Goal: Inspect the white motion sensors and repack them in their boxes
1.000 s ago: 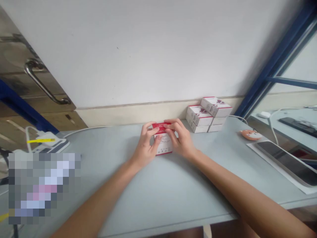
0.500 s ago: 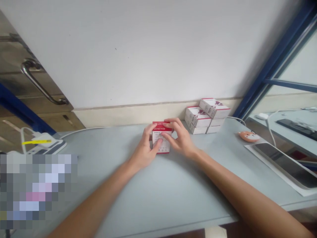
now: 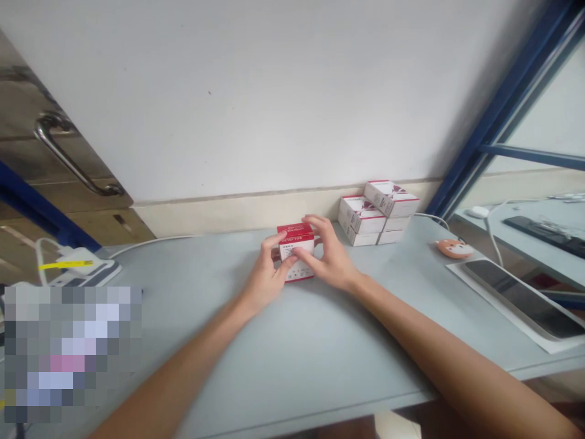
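Observation:
A small red and white cardboard box (image 3: 301, 271) marked DETECTOR stands upright near the middle of the grey-blue table (image 3: 292, 353). My left hand (image 3: 269, 271) grips its left side, with the thumb across the printed front and the other fingers curled behind. On the right side, my right hand (image 3: 331, 256) holds the box too, its thumb on the front near the left thumb and its forefinger raised by the top back corner. The red top of the box looks closed. Fingers behind the box are partly hidden.
Several similar white and red boxes (image 3: 379, 213) are stacked by the wall at the right. An orange animal-face item (image 3: 454, 248) and a dark phone-like slab (image 3: 521, 299) lie further right. A power strip (image 3: 86, 274) with cables sits at the left, beside a blurred-out patch.
The box has turned or tilted slightly, so more of its red top shows. My right fingers have moved off the top toward its right back edge. The view has shifted slightly.

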Demonstrator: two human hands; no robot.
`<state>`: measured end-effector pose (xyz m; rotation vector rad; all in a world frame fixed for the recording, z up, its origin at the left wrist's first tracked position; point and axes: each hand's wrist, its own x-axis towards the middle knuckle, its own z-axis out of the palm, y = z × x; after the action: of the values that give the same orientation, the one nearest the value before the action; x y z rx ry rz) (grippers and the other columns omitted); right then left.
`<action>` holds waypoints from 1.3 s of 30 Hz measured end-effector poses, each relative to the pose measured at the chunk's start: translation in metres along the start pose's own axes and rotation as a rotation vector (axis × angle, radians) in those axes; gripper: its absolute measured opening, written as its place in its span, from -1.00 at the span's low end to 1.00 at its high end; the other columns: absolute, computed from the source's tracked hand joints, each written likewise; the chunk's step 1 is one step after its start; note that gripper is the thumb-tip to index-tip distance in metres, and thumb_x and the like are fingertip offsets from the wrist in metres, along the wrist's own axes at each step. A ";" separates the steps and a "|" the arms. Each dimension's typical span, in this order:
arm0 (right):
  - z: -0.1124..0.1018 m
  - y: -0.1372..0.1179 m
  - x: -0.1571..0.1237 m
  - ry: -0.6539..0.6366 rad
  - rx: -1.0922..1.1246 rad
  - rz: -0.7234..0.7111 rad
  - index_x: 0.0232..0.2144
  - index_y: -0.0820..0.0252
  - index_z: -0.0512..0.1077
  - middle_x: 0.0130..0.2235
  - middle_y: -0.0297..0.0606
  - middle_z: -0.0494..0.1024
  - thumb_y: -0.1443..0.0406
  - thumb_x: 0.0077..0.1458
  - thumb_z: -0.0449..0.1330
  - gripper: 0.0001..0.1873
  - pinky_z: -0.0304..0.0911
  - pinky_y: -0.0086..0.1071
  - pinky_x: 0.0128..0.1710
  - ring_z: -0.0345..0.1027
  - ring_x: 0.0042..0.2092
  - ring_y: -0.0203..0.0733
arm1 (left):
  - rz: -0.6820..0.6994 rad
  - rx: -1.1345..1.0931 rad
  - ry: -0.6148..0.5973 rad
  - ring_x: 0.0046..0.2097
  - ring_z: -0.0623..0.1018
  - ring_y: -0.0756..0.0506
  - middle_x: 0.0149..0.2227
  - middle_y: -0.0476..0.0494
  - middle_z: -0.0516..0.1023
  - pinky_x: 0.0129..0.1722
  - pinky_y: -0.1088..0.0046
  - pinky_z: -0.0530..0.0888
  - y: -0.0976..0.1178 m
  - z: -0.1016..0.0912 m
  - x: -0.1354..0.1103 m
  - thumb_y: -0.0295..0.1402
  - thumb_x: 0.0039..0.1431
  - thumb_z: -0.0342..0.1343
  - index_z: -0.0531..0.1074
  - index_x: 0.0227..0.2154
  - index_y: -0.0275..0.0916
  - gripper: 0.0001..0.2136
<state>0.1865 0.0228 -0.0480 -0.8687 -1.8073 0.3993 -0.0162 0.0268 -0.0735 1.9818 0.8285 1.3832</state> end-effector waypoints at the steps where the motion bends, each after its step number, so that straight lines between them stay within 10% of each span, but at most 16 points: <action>1: 0.000 0.002 0.000 -0.015 0.039 0.040 0.41 -0.05 0.08 0.39 0.02 0.28 0.02 0.32 0.27 -0.25 0.46 -0.01 0.13 0.46 0.19 0.05 | -0.033 -0.034 0.003 0.11 0.64 -0.17 0.26 -0.28 0.47 -0.03 0.26 0.67 0.000 0.001 0.000 -0.12 0.42 0.17 0.17 0.28 -0.02 -0.52; 11: -0.005 0.006 -0.008 -0.366 -0.065 0.191 0.47 -0.02 -0.06 0.06 -0.10 0.59 -0.01 0.27 0.29 -0.08 0.46 -0.09 -0.08 0.53 -0.11 -0.03 | -0.255 -0.226 0.188 0.00 0.66 -0.16 0.10 -0.24 0.58 -0.07 0.31 0.65 0.002 -0.008 0.017 0.01 0.32 0.23 0.07 0.34 -0.02 -0.34; 28: 0.000 0.012 -0.005 -0.196 -0.231 -0.023 0.35 -0.01 0.20 0.17 -0.05 0.57 -0.04 0.19 0.40 -0.18 0.50 -0.05 -0.03 0.54 0.06 0.10 | -0.559 -0.407 0.175 0.16 0.61 -0.27 0.41 -0.32 0.33 0.14 0.07 0.58 0.005 -0.006 0.018 -0.08 0.28 0.31 -0.14 0.51 0.07 -0.09; 39: 0.000 -0.012 -0.004 -0.180 -0.209 -0.145 0.32 0.00 0.25 0.17 -0.04 0.53 0.01 0.29 0.32 -0.34 0.46 0.00 0.09 0.47 0.14 0.09 | -0.769 -0.897 0.096 -0.09 0.68 -0.19 -0.01 -0.26 0.69 -0.19 0.35 0.63 0.026 -0.014 0.020 -0.20 0.34 0.15 0.55 0.00 -0.26 -0.70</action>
<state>0.1829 0.0117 -0.0429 -0.8594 -2.0921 0.2032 -0.0198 0.0268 -0.0378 0.7882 0.7067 1.0797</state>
